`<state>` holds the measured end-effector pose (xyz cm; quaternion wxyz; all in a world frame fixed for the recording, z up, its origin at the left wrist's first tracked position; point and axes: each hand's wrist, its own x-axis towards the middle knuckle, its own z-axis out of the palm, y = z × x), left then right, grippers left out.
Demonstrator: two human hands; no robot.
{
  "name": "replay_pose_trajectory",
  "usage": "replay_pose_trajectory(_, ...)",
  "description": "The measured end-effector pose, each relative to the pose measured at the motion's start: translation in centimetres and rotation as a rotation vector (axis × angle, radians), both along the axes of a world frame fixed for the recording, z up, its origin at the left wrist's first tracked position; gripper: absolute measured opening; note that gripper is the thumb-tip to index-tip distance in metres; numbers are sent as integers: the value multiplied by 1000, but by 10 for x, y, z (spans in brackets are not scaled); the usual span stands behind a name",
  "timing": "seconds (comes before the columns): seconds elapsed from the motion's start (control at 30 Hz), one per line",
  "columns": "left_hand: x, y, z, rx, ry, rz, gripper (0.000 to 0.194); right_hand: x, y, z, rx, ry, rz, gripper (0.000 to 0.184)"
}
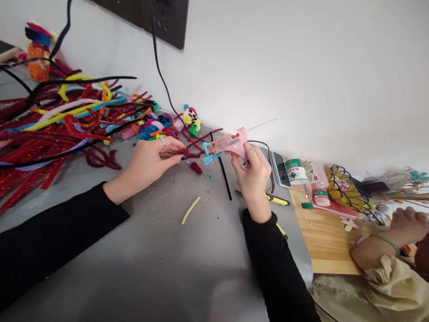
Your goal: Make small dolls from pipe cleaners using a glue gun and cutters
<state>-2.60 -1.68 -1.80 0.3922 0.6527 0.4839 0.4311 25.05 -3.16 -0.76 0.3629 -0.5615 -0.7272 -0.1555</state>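
Note:
My right hand is closed round the grip of a pink glue gun, whose blue nozzle points left. My left hand, a ring on one finger, pinches a dark red pipe-cleaner piece right at the nozzle tip. Both hands hover just above the grey table. A small red fuzzy scrap lies under them, and a pale yellow stick lies nearer to me.
A big heap of coloured pipe cleaners fills the left. Small pipe-cleaner figures stand by the wall. A black cable runs down the wall. Right: phone, bottle, yellow-handled tool, wooden table, another person's arm.

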Motion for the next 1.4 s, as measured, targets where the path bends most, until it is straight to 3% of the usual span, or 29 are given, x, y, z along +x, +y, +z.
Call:
replay_pose_trajectory(0.4, -1, -1, 4, 16, 9, 61, 23, 3, 2, -1, -20, -54, -11, 28)
replay_pose_trajectory(0.67, 1, -5, 7, 86, -13, 98, 23, 21, 14, -19, -226, -42, -215, 36)
replay_pose_trajectory(0.83, 2, -10, 12, 199, 60, 118, 19, 29, 16, -27, -274, -26, -247, 34)
replay_pose_trajectory(0.9, 2, -12, 12, 245, 86, 113, 18, 24, 14, -19, -216, 25, -192, 35)
replay_pose_trajectory(0.97, 2, -13, 11, 284, 95, 98, 17, 13, 9, -8, -187, 150, -12, 37)
replay_pose_trajectory(1.07, 3, -14, 9, 335, 99, 70, 16, -11, -3, 5, -378, 389, 354, 45)
replay_pose_trajectory(1.13, 4, -15, 8, 347, 98, 53, 16, -27, -10, 8, -560, 512, 491, 58)
replay_pose_trajectory(1.23, 5, -16, 9, 325, 105, 25, 16, -43, -18, 5, -721, 637, 520, 72)
replay_pose_trajectory(1.4, 6, -17, 8, 370, 99, -61, 16, -55, -25, 2, -738, 791, 485, 70)
